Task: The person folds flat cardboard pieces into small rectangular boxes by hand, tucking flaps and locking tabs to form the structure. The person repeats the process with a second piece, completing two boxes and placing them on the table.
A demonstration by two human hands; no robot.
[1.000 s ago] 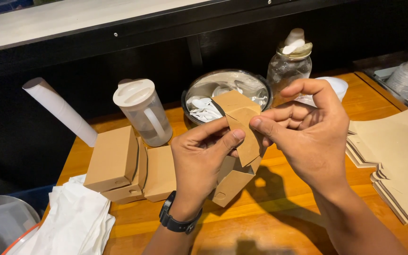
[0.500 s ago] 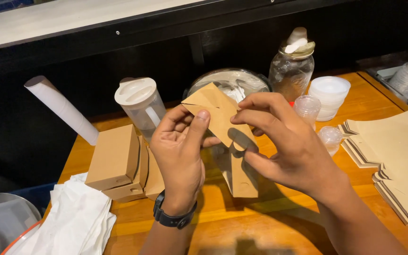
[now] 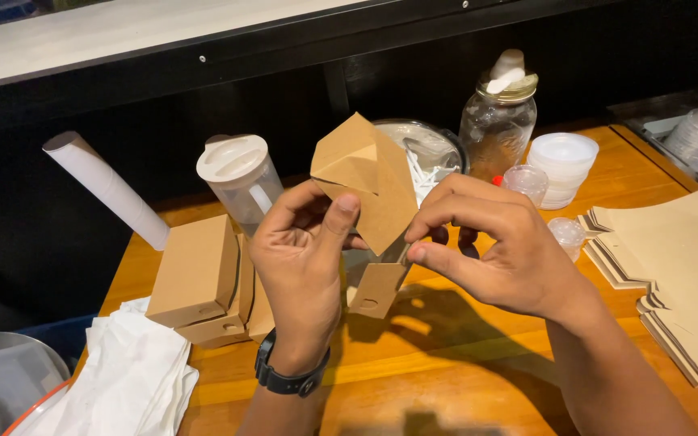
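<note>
Above a wooden table (image 3: 462,379), a partly folded brown cardboard box (image 3: 369,182) is held up between two bare hands in the head view. It is pinched by the left hand (image 3: 304,258), thumb pressed to its face, while its lower edge is pinched by the right hand (image 3: 498,250). Finished boxes (image 3: 203,278) are stacked at left; flat cardboard blanks (image 3: 680,258) are piled at right, and a glass jar (image 3: 498,121) is seen behind.
</note>
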